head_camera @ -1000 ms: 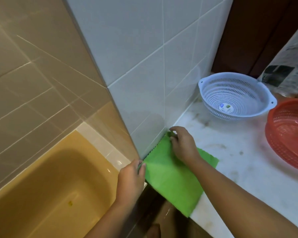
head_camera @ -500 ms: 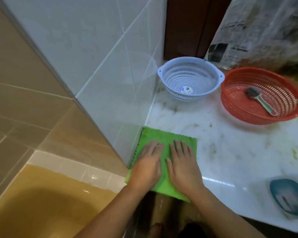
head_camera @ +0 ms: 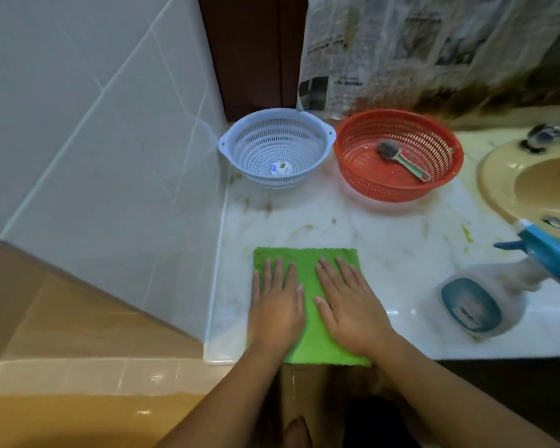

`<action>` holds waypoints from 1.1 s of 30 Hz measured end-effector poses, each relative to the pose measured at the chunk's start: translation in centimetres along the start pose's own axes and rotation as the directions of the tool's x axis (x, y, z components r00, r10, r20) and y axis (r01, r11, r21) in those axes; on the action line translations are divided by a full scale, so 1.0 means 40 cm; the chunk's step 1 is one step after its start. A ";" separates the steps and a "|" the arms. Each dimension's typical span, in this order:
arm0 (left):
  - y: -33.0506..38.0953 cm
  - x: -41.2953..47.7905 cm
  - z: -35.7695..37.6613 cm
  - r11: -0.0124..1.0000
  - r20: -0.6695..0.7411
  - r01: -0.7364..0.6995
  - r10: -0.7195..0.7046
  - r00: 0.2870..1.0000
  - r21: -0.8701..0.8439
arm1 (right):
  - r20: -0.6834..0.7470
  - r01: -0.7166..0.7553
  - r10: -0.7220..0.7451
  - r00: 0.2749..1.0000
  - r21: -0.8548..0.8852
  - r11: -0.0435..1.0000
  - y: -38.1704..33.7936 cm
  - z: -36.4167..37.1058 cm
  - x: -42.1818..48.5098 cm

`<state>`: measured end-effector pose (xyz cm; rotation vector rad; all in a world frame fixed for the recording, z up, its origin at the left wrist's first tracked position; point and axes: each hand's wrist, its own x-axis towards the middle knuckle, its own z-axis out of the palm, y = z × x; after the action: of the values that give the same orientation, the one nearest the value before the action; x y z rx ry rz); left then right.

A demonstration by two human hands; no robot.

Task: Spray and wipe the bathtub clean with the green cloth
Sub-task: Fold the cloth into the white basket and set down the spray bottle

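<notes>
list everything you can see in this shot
green cloth: one, green, flat at the countertop's front edge
countertop: one, white marble, stained, right of the bathtub
bathtub: one, yellow, lower left
colander: one, pale blue, back by the tiled wall
basket: one, red, right of the colander
brush: one, green handle, inside the basket
spray bottle: one, blue head, right, blurred
sink: one, beige, far right
left hand: one, flat on the cloth
right hand: one, flat on the cloth
</notes>
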<state>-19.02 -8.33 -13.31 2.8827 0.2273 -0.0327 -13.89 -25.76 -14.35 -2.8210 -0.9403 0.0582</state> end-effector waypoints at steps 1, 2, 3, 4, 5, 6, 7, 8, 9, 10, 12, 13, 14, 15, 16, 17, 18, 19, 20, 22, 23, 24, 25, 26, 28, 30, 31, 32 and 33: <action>0.018 0.010 0.002 1.000 0.024 -0.009 0.009 1.000 -0.011 | 0.009 -0.008 0.008 1.000 -0.005 1.000 0.022 -0.004 0.001; 0.035 0.023 0.002 1.000 0.050 -0.014 0.015 0.999 -0.022 | 0.015 -0.016 0.016 1.000 -0.009 1.000 0.043 -0.007 0.003; 0.048 0.037 0.000 0.999 0.071 -0.021 0.023 0.997 -0.030 | 0.021 -0.022 0.023 1.000 -0.014 1.000 0.062 -0.011 0.008; 0.059 0.052 -0.003 0.999 0.080 -0.028 0.030 0.996 -0.035 | 0.027 -0.025 0.025 0.999 -0.017 1.000 0.079 -0.016 0.015; 0.066 0.067 -0.006 0.999 0.085 -0.034 0.038 0.996 -0.041 | 0.026 -0.024 0.025 0.999 -0.020 0.999 0.095 -0.021 0.024; 0.073 0.083 -0.010 0.998 0.089 -0.039 0.043 0.995 -0.050 | 0.024 -0.021 0.022 0.999 -0.025 0.999 0.111 -0.025 0.034; 0.077 0.100 -0.012 0.997 0.097 -0.038 0.044 0.994 -0.062 | 0.022 -0.018 0.018 1.000 -0.030 0.999 0.124 -0.030 0.045; 0.079 0.114 -0.013 0.997 0.106 -0.035 0.043 0.993 -0.072 | 0.023 -0.013 0.014 1.000 -0.033 0.999 0.135 -0.034 0.056; 0.078 0.124 -0.014 0.996 0.115 -0.036 0.045 0.992 -0.077 | 0.027 -0.008 0.009 1.000 -0.032 0.999 0.144 -0.038 0.066; 0.076 0.127 -0.014 0.997 0.125 -0.045 0.054 0.991 -0.068 | 0.033 -0.004 0.005 0.999 -0.031 1.000 0.147 -0.041 0.071; 0.066 0.112 -0.012 0.995 0.141 -0.101 0.100 0.985 -0.004 | 0.047 -0.005 0.006 0.999 -0.032 0.999 0.144 -0.041 0.066; 0.060 0.095 -0.010 0.990 0.149 -0.134 0.127 0.981 0.038 | 0.049 -0.007 0.009 0.999 -0.032 0.999 0.139 -0.038 0.056; 0.054 0.075 -0.009 0.985 0.157 -0.158 0.144 0.977 0.076 | 0.049 -0.007 0.009 0.999 -0.034 0.999 0.133 -0.036 0.043; 0.048 0.054 -0.007 0.980 0.163 -0.172 0.155 0.974 0.101 | 0.048 -0.004 0.006 0.999 -0.034 0.999 0.126 -0.033 0.028; 0.046 0.034 -0.006 0.977 0.171 -0.182 0.161 0.972 0.111 | 0.048 0.002 0.000 0.999 -0.030 1.000 0.121 -0.030 0.012; 0.045 0.018 -0.006 0.976 0.176 -0.185 0.164 0.971 0.114 | 0.047 0.010 -0.009 0.999 -0.027 1.000 0.117 -0.029 -0.001; 0.045 0.004 -0.004 0.976 0.181 -0.185 0.162 0.970 0.117 | 0.050 0.016 -0.014 0.999 -0.025 1.000 0.113 -0.030 -0.010; 0.043 -0.007 -0.002 0.977 0.185 -0.182 0.159 0.970 0.115 | 0.051 0.016 -0.014 0.999 -0.025 1.000 0.110 -0.031 -0.018; 0.040 -0.015 -0.001 0.978 0.184 -0.182 0.161 0.970 0.103 | 0.043 0.014 -0.013 0.999 -0.025 1.000 0.105 -0.035 -0.025; 0.029 -0.029 -0.001 0.980 0.158 -0.192 0.181 0.971 0.055 | 0.017 0.020 -0.019 1.000 -0.023 1.000 0.095 -0.044 -0.052; 0.022 -0.039 -0.002 0.977 0.127 -0.213 0.208 0.970 0.028 | 0.006 0.037 -0.037 0.999 -0.015 0.999 0.092 -0.045 -0.074; 0.015 -0.054 -0.004 0.968 0.086 -0.252 0.251 0.964 0.002 | -0.003 0.061 -0.061 0.998 -0.001 0.998 0.092 -0.044 -0.102; 0.005 -0.071 -0.005 0.952 0.039 -0.305 0.306 0.951 -0.018 | -0.013 0.086 -0.085 0.996 0.018 0.996 0.092 -0.041 -0.134; -0.007 -0.089 -0.004 0.929 -0.008 -0.369 0.369 0.930 -0.029 | -0.025 0.105 -0.104 0.994 0.037 0.994 0.093 -0.037 -0.167; -0.035 -0.126 -0.001 0.878 -0.064 -0.474 0.471 0.880 -0.059 | -0.060 0.139 -0.135 0.989 0.078 0.987 0.103 -0.029 -0.225; -0.058 -0.155 -0.003 0.850 -0.079 -0.517 0.512 0.856 -0.097 | -0.100 0.185 -0.174 0.980 0.111 0.976 0.120 -0.023 -0.262; -0.068 -0.166 -0.003 0.844 -0.075 -0.525 0.520 0.851 -0.106 | -0.120 0.208 -0.194 0.974 0.125 0.970 0.129 -0.023 -0.273; -0.076 -0.175 -0.006 0.841 -0.072 -0.529 0.524 0.848 -0.111 | -0.142 0.230 -0.210 0.967 0.139 0.963 0.139 -0.025 -0.278; -0.083 -0.182 -0.008 0.838 -0.073 -0.534 0.529 0.845 -0.114 | -0.165 0.246 -0.221 0.961 0.152 0.957 0.149 -0.028 -0.281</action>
<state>-26.73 -6.18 -13.51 2.7090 -0.5536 0.1351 -19.26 -37.36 -14.42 -2.5012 -1.1667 -0.0921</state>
